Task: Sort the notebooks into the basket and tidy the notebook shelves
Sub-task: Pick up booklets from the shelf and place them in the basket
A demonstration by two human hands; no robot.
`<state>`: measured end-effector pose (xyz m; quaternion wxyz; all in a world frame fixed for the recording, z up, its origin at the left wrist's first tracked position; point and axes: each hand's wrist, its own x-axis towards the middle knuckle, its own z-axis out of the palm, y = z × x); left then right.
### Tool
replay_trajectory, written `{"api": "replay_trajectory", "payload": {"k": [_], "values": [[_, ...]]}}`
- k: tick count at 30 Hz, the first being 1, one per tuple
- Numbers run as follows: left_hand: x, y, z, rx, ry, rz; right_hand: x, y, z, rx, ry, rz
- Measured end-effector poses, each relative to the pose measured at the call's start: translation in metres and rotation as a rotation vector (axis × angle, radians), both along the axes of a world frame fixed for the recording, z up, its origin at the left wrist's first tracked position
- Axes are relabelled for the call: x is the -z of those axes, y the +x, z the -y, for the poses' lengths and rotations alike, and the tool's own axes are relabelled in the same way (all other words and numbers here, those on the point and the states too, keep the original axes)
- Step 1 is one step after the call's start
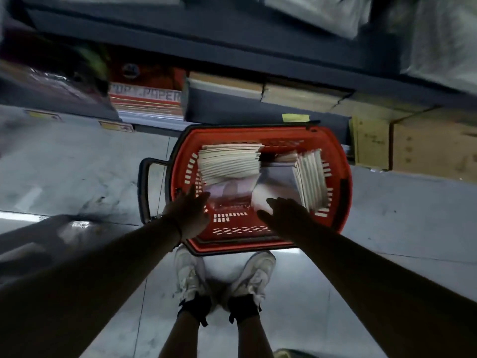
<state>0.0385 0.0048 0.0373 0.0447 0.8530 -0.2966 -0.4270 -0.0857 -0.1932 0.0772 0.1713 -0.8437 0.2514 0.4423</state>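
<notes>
Head view: fingers of left hand (189, 215) and right hand (286, 215) were seen straight and loosely together, nothing gripped, held over the red basket (338, 182) on the floor. Notebooks (229, 162) were already stacked inside, spines-up rows, one running across, one (311, 177) running away from the person. Shelves (232, 47) were judged still untidied.

- Basket (346, 202): red-orange, slotted walls, black handle (144, 188).
- Notebooks (229, 161): cream page edges.
- Floor (77, 164): grey.
- Shoes (188, 275): white; socks (193, 307) black.
</notes>
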Motion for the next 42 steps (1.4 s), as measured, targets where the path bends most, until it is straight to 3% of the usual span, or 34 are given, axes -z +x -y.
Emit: {"api": "replay_trajectory", "payload": {"k": [9,14,19,25,28,39,42], "values": [[0.082,0.003,0.029,0.069,0.005,0.141,0.089,0.022,0.005,0.109,0.024,0.114],[0.096,-0.007,0.033,0.058,-0.018,0.29,0.117,0.033,0.006,0.243,0.004,0.208],[0.105,-0.005,0.034,0.128,-0.093,0.361,0.136,0.04,0.006,0.247,-0.026,0.259],[0.109,-0.008,0.04,-0.02,-0.176,0.177,0.147,0.028,0.004,0.135,-0.185,0.305],[0.109,-0.017,0.036,-0.048,-0.171,0.121,0.152,0.017,0.006,0.131,-0.156,0.33],[0.097,-0.021,0.032,-0.065,-0.159,0.124,0.14,-0.009,0.012,0.478,0.07,0.461],[0.074,-0.018,0.034,-0.119,-0.301,0.12,0.124,-0.007,0.022,0.627,0.166,0.492]]}}
